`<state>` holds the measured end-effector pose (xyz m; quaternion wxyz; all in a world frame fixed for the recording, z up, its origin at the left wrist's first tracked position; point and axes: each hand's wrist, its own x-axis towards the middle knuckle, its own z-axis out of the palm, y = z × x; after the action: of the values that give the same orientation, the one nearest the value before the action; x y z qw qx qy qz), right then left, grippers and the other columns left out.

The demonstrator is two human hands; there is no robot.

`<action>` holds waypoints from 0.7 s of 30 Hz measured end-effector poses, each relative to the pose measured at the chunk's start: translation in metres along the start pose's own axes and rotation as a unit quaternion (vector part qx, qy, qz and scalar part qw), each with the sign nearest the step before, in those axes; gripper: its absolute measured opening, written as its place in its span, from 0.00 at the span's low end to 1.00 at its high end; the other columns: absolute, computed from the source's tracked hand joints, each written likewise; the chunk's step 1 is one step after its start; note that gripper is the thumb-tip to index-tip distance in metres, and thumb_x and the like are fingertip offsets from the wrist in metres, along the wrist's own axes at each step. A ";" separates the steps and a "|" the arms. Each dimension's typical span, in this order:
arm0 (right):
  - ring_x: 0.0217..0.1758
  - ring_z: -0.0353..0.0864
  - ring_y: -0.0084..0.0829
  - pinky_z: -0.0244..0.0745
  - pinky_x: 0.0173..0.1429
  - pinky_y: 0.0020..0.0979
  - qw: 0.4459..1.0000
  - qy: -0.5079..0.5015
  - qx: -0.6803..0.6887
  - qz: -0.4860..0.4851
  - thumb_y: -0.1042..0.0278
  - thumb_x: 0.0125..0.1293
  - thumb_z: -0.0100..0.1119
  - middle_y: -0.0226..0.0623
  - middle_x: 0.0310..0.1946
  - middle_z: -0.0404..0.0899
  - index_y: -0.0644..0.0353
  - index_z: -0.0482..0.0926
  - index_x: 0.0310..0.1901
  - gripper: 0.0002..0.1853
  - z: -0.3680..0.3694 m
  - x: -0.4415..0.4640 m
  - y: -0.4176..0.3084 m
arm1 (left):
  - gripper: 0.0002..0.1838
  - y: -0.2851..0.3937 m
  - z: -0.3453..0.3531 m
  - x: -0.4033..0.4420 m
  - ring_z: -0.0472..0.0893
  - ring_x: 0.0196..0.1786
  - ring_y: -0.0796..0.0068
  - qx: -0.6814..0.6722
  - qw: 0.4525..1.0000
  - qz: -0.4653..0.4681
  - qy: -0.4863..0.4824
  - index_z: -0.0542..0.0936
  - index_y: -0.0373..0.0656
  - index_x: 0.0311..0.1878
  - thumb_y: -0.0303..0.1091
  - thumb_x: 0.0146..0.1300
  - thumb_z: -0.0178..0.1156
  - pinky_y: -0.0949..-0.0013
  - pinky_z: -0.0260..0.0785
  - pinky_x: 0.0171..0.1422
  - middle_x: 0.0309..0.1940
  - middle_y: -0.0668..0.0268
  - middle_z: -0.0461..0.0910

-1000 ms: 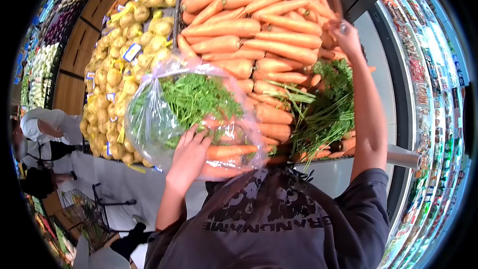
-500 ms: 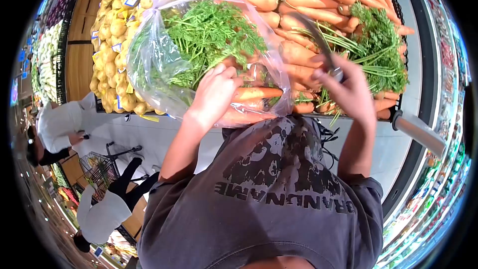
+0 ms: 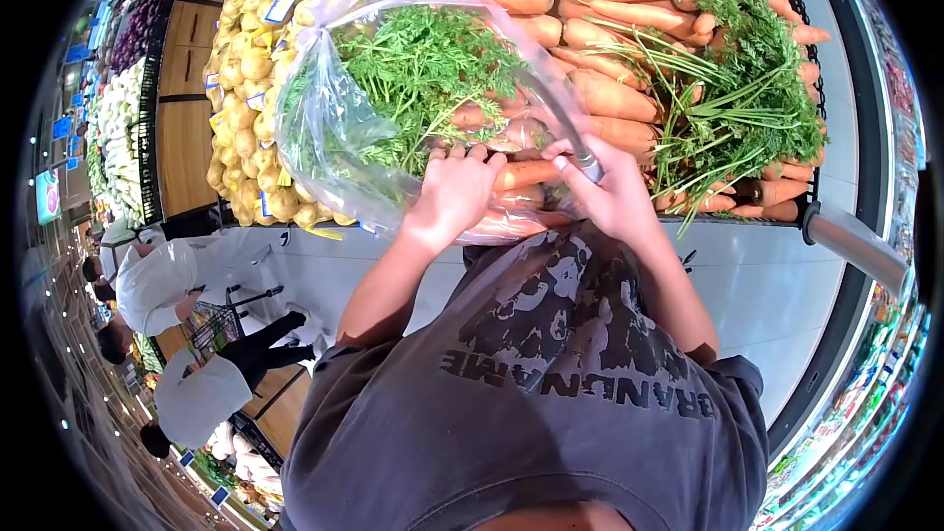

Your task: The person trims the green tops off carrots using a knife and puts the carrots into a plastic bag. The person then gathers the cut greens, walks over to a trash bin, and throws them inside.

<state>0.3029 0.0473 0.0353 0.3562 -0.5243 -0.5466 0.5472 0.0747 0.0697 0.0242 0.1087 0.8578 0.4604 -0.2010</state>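
Observation:
A clear plastic bag (image 3: pixel 324 138) holding leafy green tops (image 3: pixel 433 69) and several carrots (image 3: pixel 526 174) lies at the front edge of the display. My left hand (image 3: pixel 457 195) is closed over the bunch where greens and carrots meet, its fingers curled and partly hidden by leaves. In my right hand (image 3: pixel 610 192) is a knife (image 3: pixel 559 106), gripped by its handle, its curved blade pointing up and left over the bag's right side. Loose carrots (image 3: pixel 610 93) are piled behind the bag. Another heap of greens (image 3: pixel 737 88) rests on them at the right.
Bagged potatoes (image 3: pixel 241 128) fill the display's left part. A grey cylinder (image 3: pixel 855 246) sticks out at its right front corner. Two people in light tops (image 3: pixel 202 398) are beside a cart (image 3: pixel 211 324) at the lower left. Refrigerated shelves (image 3: pixel 900 157) line the right.
My right hand has come from the far right of the carrot pile down and left to the bag, bringing the knife. My left hand stays on the bunch. The view has shifted.

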 end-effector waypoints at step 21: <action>0.20 0.70 0.11 0.73 0.27 0.20 0.967 0.146 0.191 -0.080 0.70 0.77 0.57 0.38 0.48 0.88 0.65 0.80 0.53 0.10 -0.038 -0.014 -0.043 | 0.25 -0.031 -0.107 -0.031 0.82 0.59 0.68 -0.576 0.763 0.054 0.288 0.78 0.30 0.62 0.25 0.62 0.69 0.65 0.70 0.68 0.55 0.56 0.84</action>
<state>0.3341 0.0490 0.0855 0.5684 -0.4753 -0.4138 0.5290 0.0594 0.1036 0.1337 0.4556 0.6748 0.4522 0.3642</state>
